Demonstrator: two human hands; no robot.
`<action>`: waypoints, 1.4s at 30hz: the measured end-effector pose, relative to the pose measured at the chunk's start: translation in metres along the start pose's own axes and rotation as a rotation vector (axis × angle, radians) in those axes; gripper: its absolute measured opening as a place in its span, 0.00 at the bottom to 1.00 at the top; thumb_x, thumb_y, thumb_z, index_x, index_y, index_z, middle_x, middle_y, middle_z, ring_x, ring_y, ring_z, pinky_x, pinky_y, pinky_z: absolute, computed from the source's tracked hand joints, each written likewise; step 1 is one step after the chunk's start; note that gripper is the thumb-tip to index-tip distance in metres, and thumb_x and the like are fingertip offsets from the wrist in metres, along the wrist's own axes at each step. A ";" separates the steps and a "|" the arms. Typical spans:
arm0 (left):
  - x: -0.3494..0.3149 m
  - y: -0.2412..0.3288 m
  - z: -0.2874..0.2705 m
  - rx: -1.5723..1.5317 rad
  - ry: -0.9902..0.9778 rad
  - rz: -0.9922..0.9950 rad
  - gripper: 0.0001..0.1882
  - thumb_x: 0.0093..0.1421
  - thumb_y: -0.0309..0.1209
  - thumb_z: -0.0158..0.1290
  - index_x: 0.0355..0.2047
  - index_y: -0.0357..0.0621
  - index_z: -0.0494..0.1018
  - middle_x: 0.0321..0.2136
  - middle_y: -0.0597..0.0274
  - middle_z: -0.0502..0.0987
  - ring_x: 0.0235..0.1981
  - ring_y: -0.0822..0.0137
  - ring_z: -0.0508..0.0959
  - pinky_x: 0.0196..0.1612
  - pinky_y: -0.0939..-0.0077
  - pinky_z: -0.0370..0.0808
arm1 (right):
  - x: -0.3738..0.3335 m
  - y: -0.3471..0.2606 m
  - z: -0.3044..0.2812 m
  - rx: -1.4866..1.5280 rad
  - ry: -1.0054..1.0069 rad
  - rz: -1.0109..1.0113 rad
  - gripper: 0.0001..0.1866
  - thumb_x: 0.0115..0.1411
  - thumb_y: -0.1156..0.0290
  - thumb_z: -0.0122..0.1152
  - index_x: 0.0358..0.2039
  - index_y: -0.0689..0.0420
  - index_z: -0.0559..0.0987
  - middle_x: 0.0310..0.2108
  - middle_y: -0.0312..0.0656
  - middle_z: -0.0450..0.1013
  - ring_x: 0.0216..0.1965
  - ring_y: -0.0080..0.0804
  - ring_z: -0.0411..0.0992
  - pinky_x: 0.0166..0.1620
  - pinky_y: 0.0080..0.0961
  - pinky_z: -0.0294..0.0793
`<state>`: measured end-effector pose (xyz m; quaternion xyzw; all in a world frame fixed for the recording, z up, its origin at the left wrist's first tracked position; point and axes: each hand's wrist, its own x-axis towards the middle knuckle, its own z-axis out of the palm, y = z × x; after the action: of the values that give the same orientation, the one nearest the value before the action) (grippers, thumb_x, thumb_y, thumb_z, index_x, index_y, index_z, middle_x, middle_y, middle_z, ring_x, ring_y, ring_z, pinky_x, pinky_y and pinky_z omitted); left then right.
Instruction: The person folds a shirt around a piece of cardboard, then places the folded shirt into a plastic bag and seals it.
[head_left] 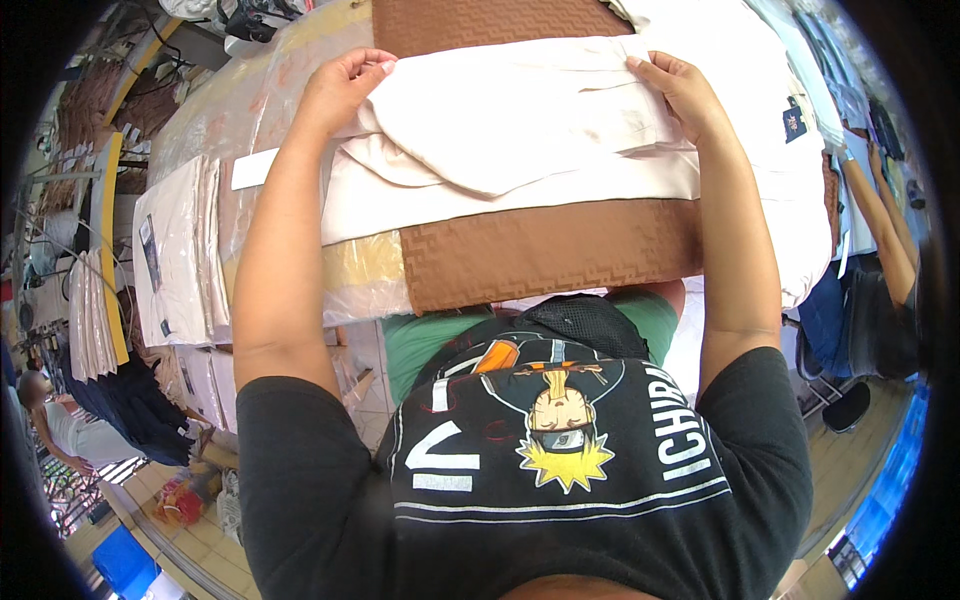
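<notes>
Garment of folded cream cloth [520, 112]: looks light, limp; best held by far corners, thumb-pinched in left hand [345, 88], right hand [687, 92].

cream fabric [520, 110]: smooth, matt woven cloth | brown cover [550, 250]: textured cloth | clear wrap [365, 278]: glossy, crinkled plastic | white card [254, 169]: smooth paper

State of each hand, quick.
Left hand: closed, pinching the pale cloth near its far left corner.
Right hand: closed, pinching the same cloth near its far right corner.
</notes>
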<state>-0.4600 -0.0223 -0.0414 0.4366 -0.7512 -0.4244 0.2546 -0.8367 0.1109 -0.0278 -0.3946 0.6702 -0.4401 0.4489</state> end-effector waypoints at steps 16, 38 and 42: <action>-0.012 0.012 0.030 0.650 0.464 0.189 0.18 0.53 0.45 0.56 0.41 0.52 0.75 0.42 0.58 0.75 0.43 0.56 0.73 0.46 0.62 0.67 | -0.025 0.005 0.007 -0.305 0.183 0.060 0.33 0.50 0.54 0.63 0.51 0.64 0.70 0.40 0.51 0.74 0.39 0.39 0.74 0.42 0.37 0.72; -0.076 0.064 0.093 0.690 0.344 0.285 0.21 0.61 0.44 0.45 0.51 0.51 0.68 0.55 0.55 0.64 0.58 0.53 0.60 0.58 0.47 0.51 | -0.038 -0.005 0.049 -0.935 0.375 -0.754 0.19 0.62 0.60 0.49 0.52 0.49 0.71 0.56 0.44 0.62 0.59 0.40 0.58 0.57 0.37 0.61; -0.068 0.028 0.111 0.829 0.269 0.057 0.28 0.63 0.50 0.37 0.60 0.54 0.58 0.62 0.52 0.52 0.64 0.46 0.47 0.60 0.38 0.40 | -0.035 0.046 0.061 -1.183 0.329 -0.756 0.25 0.61 0.52 0.45 0.56 0.49 0.66 0.59 0.47 0.57 0.62 0.42 0.51 0.60 0.50 0.51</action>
<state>-0.5229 0.0900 -0.0753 0.5323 -0.8301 -0.0193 0.1650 -0.7750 0.1422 -0.0748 -0.7053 0.6727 -0.1823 -0.1296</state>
